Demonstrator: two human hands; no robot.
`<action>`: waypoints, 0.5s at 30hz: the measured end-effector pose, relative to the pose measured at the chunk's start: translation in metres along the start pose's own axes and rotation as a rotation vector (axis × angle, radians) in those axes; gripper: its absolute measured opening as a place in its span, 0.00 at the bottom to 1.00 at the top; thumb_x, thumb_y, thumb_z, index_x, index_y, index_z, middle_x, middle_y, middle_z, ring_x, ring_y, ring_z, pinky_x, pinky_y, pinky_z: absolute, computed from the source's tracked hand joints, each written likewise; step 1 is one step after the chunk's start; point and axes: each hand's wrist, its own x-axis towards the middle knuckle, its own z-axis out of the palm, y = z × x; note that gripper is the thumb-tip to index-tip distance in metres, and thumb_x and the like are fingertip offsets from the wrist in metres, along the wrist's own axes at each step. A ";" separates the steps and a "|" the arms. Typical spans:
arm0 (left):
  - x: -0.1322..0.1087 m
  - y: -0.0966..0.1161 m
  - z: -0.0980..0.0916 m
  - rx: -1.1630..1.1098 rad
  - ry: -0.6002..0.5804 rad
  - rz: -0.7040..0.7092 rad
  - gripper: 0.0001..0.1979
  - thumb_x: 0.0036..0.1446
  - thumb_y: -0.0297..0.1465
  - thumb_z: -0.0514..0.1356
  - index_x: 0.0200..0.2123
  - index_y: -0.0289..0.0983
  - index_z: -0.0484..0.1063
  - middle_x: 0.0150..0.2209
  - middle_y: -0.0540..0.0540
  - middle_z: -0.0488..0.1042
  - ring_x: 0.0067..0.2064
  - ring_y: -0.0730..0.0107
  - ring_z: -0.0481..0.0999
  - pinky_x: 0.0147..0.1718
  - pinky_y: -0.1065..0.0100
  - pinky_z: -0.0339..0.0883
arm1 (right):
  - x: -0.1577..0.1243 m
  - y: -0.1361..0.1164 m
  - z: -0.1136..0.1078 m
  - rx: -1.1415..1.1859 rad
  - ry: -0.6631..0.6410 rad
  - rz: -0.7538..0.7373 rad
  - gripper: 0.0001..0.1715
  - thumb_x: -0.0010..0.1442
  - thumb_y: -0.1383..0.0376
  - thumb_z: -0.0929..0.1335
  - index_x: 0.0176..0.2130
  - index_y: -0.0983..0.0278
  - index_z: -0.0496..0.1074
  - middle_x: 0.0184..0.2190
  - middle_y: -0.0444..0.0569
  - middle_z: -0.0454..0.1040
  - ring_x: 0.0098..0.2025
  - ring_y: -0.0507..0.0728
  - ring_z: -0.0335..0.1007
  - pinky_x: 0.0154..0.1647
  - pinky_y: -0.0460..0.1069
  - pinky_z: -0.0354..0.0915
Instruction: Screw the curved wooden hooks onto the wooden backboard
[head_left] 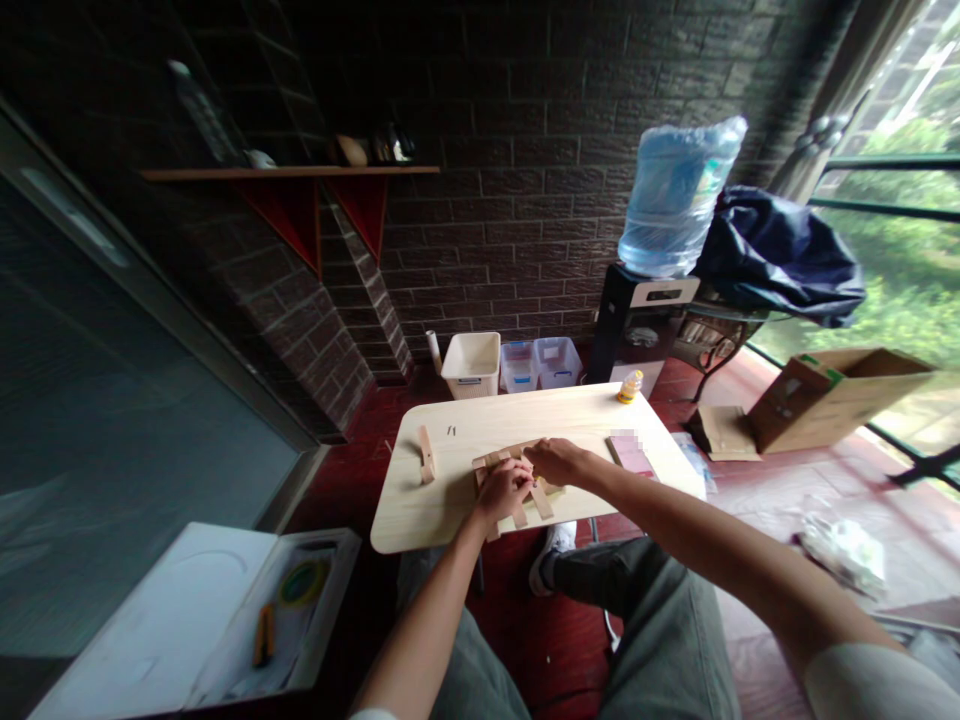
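Observation:
On a small light wooden table (450,500) lies a frame of flat wooden sticks (517,480), laid crosswise. My left hand (501,492) rests on the frame's near part with its fingers curled over the sticks. My right hand (556,462) comes in from the right and presses down on the frame's upper part, fingers bent. The two hands nearly touch. Most of the frame is hidden under them. A separate small wooden piece (426,453) stands to the left on the table.
A small yellow bottle (630,387) stands at the table's far edge and a pink sheet (630,453) lies right of the hands. An open white case (247,610) with tools sits on the floor at left. Bins (472,362), a water dispenser (660,250) and a cardboard box (832,395) stand beyond.

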 end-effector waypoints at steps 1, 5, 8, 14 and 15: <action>0.000 -0.001 0.001 0.005 -0.002 -0.011 0.07 0.59 0.31 0.61 0.31 0.40 0.79 0.45 0.45 0.77 0.47 0.65 0.76 0.51 0.62 0.70 | 0.002 0.001 0.003 -0.002 -0.002 0.004 0.16 0.62 0.68 0.66 0.49 0.70 0.74 0.42 0.60 0.80 0.43 0.62 0.79 0.39 0.50 0.71; 0.001 -0.006 0.004 0.028 0.009 -0.023 0.06 0.57 0.31 0.62 0.31 0.40 0.79 0.45 0.44 0.77 0.47 0.63 0.76 0.51 0.61 0.70 | 0.007 0.002 0.007 0.035 -0.019 0.117 0.20 0.65 0.57 0.67 0.46 0.71 0.76 0.41 0.63 0.80 0.43 0.63 0.79 0.39 0.50 0.71; 0.000 -0.007 0.005 0.023 0.035 -0.004 0.05 0.57 0.30 0.62 0.32 0.40 0.79 0.44 0.45 0.77 0.47 0.63 0.76 0.51 0.61 0.70 | 0.006 0.004 0.003 0.071 -0.062 0.178 0.24 0.64 0.53 0.67 0.47 0.71 0.76 0.41 0.63 0.80 0.43 0.63 0.79 0.39 0.50 0.71; -0.003 -0.002 0.003 -0.035 0.039 0.044 0.06 0.59 0.30 0.60 0.32 0.40 0.78 0.44 0.45 0.77 0.48 0.65 0.76 0.52 0.61 0.69 | -0.005 0.008 -0.002 0.044 -0.036 0.004 0.22 0.62 0.63 0.68 0.54 0.68 0.70 0.45 0.59 0.80 0.45 0.62 0.78 0.40 0.50 0.71; -0.003 -0.001 0.003 -0.043 0.033 0.045 0.06 0.60 0.30 0.60 0.32 0.39 0.78 0.44 0.45 0.77 0.48 0.65 0.76 0.52 0.61 0.69 | -0.006 0.008 -0.001 0.033 -0.024 -0.022 0.19 0.63 0.66 0.66 0.53 0.68 0.71 0.44 0.58 0.80 0.45 0.62 0.78 0.40 0.50 0.71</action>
